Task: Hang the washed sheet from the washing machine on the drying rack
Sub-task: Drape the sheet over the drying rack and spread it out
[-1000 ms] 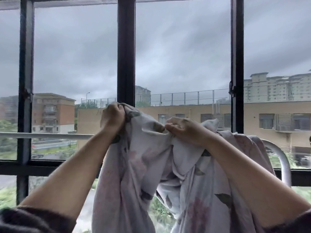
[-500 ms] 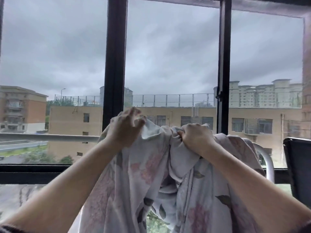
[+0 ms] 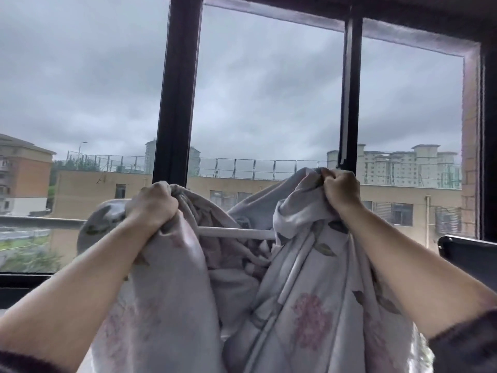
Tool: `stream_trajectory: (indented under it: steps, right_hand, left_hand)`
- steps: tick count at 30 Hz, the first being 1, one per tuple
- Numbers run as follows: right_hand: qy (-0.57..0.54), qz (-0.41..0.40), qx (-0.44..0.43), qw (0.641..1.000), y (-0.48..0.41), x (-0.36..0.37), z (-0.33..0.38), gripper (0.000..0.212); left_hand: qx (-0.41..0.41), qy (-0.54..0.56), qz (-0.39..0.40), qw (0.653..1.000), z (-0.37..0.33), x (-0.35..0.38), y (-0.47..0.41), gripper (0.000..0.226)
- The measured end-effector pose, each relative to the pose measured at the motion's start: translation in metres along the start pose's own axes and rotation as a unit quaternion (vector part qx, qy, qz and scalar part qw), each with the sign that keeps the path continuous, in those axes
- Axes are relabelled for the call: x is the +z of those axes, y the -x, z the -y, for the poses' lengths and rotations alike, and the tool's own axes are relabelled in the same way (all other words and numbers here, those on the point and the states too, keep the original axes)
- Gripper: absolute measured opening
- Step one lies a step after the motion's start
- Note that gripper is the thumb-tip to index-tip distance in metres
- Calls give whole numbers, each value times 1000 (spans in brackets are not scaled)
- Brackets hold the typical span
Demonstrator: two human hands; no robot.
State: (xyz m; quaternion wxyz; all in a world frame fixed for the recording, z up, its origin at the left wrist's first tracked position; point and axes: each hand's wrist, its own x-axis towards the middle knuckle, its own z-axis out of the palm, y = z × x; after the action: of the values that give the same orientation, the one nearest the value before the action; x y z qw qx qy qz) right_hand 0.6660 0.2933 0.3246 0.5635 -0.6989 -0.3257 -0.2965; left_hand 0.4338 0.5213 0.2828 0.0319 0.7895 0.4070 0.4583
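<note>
The washed sheet (image 3: 293,305), pale lilac with pink flowers and dark leaves, hangs bunched over the white bar of the drying rack (image 3: 236,232) in front of the window. My left hand (image 3: 153,205) grips a fistful of the sheet at the left, just above the bar. My right hand (image 3: 340,188) grips another fold higher up at the right. Between my hands a short stretch of the bar shows bare. The sheet's lower part runs out of view below.
A black window frame (image 3: 178,103) with vertical posts stands right behind the rack. A grey outdoor rail (image 3: 37,222) runs at the left. A dark object's edge (image 3: 468,254) juts in at the right. Buildings and cloudy sky lie beyond the glass.
My hands have moved apart, the right one going up and to the right with its fold. The sheet has spread, and a piece of the bar now shows between my hands.
</note>
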Motion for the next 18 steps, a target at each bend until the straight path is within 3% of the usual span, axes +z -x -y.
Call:
stream_trajectory:
  steps: [2,4,6,8,9,12,14,18]
  right_hand:
    - [-17,-25,-10,999,-9,11,2,26]
    - [-33,1,-32,999,-8,26,2,26]
    - [-10,122,-49,991,-3,47,-7,25]
    - [58,289,-26,955,11,64,-16,29]
    - [103,333,-32,937,15,69,-21,29]
    - [134,339,-41,930,14,70,-24,33]
    - [127,327,-43,936,14,64,-23,37]
    - [100,303,-98,943,24,49,-22,40]
  left_hand:
    - [10,-11,55,998,12,3,-6,20]
    - [32,-10,93,995,18,11,-4,18]
    - [40,-16,96,994,22,14,-2,18]
    - [43,-24,98,994,23,13,1,21]
    - [44,-33,105,993,24,12,2,21]
    - [44,-60,139,988,19,7,4,15]
    - [55,-74,145,985,9,4,8,26]
    - [192,-45,66,978,-30,10,30,37]
